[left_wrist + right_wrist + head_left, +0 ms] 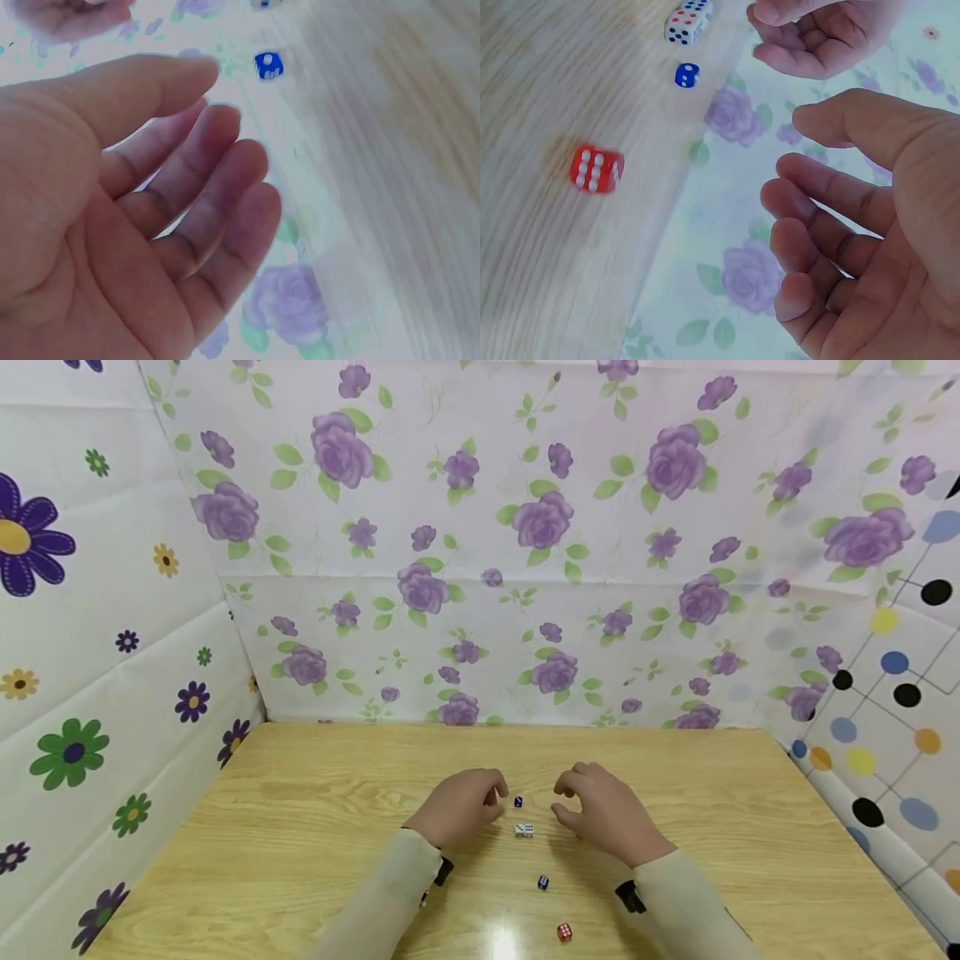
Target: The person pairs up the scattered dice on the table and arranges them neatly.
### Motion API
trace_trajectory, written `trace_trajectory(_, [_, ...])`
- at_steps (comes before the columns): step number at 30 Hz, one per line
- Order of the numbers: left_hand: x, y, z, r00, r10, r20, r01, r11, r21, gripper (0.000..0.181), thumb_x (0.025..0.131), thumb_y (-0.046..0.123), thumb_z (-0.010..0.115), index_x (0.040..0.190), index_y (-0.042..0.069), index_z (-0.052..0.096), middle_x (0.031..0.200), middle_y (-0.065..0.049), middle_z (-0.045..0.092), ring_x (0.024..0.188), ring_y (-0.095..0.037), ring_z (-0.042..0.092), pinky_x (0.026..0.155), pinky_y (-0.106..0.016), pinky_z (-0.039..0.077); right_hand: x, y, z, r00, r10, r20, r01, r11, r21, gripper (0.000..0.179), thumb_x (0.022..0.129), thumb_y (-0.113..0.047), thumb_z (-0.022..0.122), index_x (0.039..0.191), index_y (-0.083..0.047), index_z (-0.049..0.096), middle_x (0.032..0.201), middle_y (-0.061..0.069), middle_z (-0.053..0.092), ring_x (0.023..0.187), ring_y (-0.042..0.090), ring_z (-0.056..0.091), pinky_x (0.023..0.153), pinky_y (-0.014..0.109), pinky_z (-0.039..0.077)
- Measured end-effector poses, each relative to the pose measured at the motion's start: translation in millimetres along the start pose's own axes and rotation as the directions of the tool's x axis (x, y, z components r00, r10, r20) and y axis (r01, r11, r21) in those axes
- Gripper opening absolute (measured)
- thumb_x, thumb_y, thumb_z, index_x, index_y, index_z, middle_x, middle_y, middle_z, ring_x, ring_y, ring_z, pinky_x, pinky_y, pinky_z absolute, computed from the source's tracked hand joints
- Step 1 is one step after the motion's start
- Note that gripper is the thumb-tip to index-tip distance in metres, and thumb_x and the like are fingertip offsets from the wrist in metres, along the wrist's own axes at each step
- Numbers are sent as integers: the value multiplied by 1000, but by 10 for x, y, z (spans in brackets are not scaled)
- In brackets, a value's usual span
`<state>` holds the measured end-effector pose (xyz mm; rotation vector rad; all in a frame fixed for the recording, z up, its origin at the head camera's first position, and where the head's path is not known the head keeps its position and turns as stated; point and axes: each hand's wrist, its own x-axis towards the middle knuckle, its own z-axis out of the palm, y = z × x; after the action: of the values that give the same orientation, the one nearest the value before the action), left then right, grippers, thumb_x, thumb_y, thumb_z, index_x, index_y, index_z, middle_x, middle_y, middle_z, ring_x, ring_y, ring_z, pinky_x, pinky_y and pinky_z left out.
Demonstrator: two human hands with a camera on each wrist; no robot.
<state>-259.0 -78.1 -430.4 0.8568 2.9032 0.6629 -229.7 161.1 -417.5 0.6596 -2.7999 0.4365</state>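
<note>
- The small blue, white-pipped, plastic-looking die (518, 802) probably calls for a light thumb-and-fingertip pinch, keeping clear of the white, cube-shaped dice (520, 831).
- That die lies on the wooden tabletop (330, 777), just beside the left hand (459, 808), farther from the right hand (609, 814).
- Both hands are empty, fingers loosely bent, thumbs slightly apart.

The left forearm (382, 889) and right forearm (693, 902) are slanting inward across the counter (337, 777) toward its far edge. The left hand (459, 807) is facing the right hand (606, 810), its fingers bending loosely beneath the thumb. The right is mirroring it, thumb standing apart from gently curving fingers. Whether either is touching the counter is hard to tell.
</note>
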Motion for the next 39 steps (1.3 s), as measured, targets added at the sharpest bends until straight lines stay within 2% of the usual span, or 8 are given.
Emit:
trace_trajectory(5, [-38, -62, -74, 999, -6, -44, 6, 1000, 9, 23, 89, 22, 65, 112, 15, 63, 90, 7, 57, 76, -7, 53, 67, -27, 47, -103, 76, -42, 996, 79, 38, -80, 996, 47, 18, 84, -28, 71, 98, -17, 69, 83, -10, 58, 70, 6, 51, 61, 27, 44])
trace_trajectory(8, [-38, -91, -90, 999, -9, -44, 11, 999, 33, 25, 89, 22, 65, 112, 15, 63, 95, 5, 59, 81, -8, 54, 70, -27, 48, -151, 103, -49, 989, 126, 77, -131, 989, 67, 17, 83, -29, 71, 96, -18, 69, 79, -14, 56, 65, 3, 49, 60, 27, 43])
trace_trajectory(11, [-30, -111, -91, 1000, -6, -26, 7, 998, 54, 25, 90, 22, 64, 113, 15, 63, 97, 4, 60, 84, -9, 56, 72, -28, 48, -192, 106, -53, 986, 131, 106, -140, 987, 83, 16, 83, -30, 72, 95, -19, 69, 77, -16, 55, 65, 2, 49, 59, 26, 43])
trace_trajectory(17, [20, -144, -44, 1000, 20, 9, -21, 996, 90, 24, 92, 21, 61, 115, 17, 62, 101, 2, 61, 91, -11, 59, 74, -28, 50, -237, 63, -51, 988, 42, 146, -61, 990, 127, 13, 85, -26, 70, 95, -19, 69, 78, -18, 55, 67, -1, 50, 60, 24, 44])
trace_trajectory(24, [173, -107, 16, 997, 65, 34, -69, 991, 115, 26, 92, 19, 62, 118, 22, 63, 104, 4, 62, 95, -10, 59, 80, -28, 50, -240, 48, -30, 982, -59, 181, 31, 988, 152, 12, 85, -24, 70, 95, -17, 68, 76, -18, 55, 67, -2, 50, 60, 23, 45])
trace_trajectory(29, [273, -48, 60, 996, 70, 62, -76, 992, 100, 26, 93, 21, 61, 118, 23, 65, 101, 5, 61, 91, -8, 58, 78, -28, 50, -246, 71, -17, 984, -68, 162, 49, 991, 122, 11, 85, -27, 69, 93, -19, 68, 74, -18, 53, 64, -2, 48, 58, 22, 43])
trace_trajectory(34, [345, -6, 105, 996, 45, 78, -50, 996, 70, 25, 92, 24, 63, 116, 19, 66, 92, 8, 62, 81, -6, 56, 74, -27, 49, -253, 83, -30, 985, -77, 154, 61, 993, 102, 11, 86, -28, 69, 93, -19, 68, 73, -18, 52, 62, -1, 46, 57, 22, 42])
trace_trajectory(39, [388, -13, 149, 997, 23, 77, -28, 997, 70, 17, 90, 27, 66, 104, 18, 68, 88, 10, 61, 77, -5, 54, 72, -27, 48, -257, 103, -19, 985, -63, 161, 48, 994, 94, 12, 86, -30, 68, 93, -20, 68, 73, -18, 51, 63, -1, 46, 57, 22, 42])
